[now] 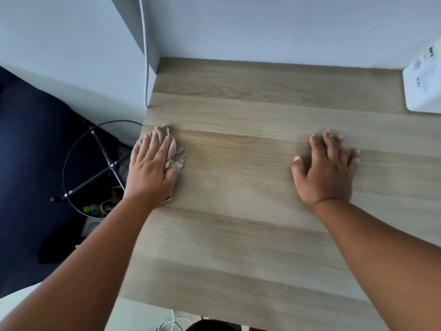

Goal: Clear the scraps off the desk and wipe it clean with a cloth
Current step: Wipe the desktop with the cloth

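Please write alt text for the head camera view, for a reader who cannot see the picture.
Seen from above, a person's left hand presses a crumpled beige cloth flat against the left edge of a light wooden desk, while the right hand rests open on the desk. A white box sits at the far right corner, and a white cable hangs down the wall.

a home room or small study, by the look of it. a wood-grain table stands in a plain white wall corner. a cable hangs upper left, a wire bin on the floor left.
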A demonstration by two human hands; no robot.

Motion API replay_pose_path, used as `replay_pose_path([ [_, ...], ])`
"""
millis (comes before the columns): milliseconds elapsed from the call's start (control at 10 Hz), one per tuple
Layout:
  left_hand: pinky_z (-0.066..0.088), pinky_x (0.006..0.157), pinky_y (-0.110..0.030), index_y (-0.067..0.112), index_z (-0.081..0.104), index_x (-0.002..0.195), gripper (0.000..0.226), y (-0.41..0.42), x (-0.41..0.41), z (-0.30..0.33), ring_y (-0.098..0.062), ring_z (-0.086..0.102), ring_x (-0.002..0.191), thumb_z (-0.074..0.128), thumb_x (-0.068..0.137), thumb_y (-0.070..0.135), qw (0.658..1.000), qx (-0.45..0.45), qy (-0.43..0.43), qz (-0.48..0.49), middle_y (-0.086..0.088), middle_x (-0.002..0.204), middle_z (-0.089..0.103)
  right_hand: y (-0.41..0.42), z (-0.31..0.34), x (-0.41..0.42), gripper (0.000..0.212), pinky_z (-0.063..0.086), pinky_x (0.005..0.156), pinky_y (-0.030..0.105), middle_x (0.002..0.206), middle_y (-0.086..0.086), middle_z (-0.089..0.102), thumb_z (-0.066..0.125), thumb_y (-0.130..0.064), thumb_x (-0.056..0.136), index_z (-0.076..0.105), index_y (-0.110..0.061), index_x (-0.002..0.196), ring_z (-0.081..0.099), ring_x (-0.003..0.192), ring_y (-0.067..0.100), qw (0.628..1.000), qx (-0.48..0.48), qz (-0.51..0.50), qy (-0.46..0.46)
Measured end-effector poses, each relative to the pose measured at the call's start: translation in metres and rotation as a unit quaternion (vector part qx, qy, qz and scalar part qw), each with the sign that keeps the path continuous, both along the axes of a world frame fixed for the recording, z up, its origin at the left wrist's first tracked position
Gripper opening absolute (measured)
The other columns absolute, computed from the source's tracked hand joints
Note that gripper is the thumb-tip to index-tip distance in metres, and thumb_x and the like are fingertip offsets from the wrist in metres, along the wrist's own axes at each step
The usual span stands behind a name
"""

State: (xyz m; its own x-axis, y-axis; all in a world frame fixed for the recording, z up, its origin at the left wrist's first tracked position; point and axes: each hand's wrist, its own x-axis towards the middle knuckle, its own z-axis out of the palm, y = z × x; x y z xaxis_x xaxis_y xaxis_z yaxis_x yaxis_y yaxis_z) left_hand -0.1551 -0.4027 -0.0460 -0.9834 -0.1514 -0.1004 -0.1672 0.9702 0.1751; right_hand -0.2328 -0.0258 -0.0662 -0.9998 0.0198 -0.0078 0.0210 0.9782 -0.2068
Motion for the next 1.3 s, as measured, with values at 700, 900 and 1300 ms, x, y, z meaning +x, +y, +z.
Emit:
replay_pose_path([
  [700, 0.01, 0.129, -0.05, 0.019, 0.031, 0.162, 0.073, -0.01, 0.06, -0.004, -0.024, 0.005, 0.161, 0.035, 0.098, 0.055, 0.999, -0.001, -0.005, -0.054, -0.008, 0.172, 0.015, 0.001, -0.003, -0.001, 0.073, 0.005, 0.123, 0.066, 0.166, 0.011, 0.027, 0.037, -0.056, 0.09, 0.042, -0.017, 0.151, 0.015, 0.156, 0.034, 1.0, -0.002, 0.003, 0.005],
  [900, 0.004, 0.129, -0.052, 0.018, 0.025, 0.163, 0.077, 0.05, 0.035, -0.011, -0.03, 0.001, 0.16, 0.037, 0.095, 0.052, 1.0, 0.017, 0.0, -0.004, -0.013, 0.172, 0.009, 0.002, -0.003, -0.001, 0.073, 0.005, 0.123, 0.066, 0.166, 0.011, 0.028, 0.038, -0.056, 0.09, 0.043, -0.017, 0.152, 0.015, 0.156, 0.034, 1.0, 0.002, 0.004, 0.004],
  [1300, 0.02, 0.125, -0.059, 0.02, 0.031, 0.161, 0.072, -0.002, 0.152, -0.006, -0.028, 0.011, 0.16, 0.048, 0.094, 0.042, 0.986, 0.013, -0.007, -0.167, -0.007, 0.172, 0.015, 0.002, -0.006, -0.001, 0.071, 0.008, 0.122, 0.067, 0.164, 0.012, 0.032, 0.041, -0.055, 0.09, 0.045, -0.016, 0.149, 0.02, 0.154, 0.035, 1.0, -0.006, 0.006, 0.025],
])
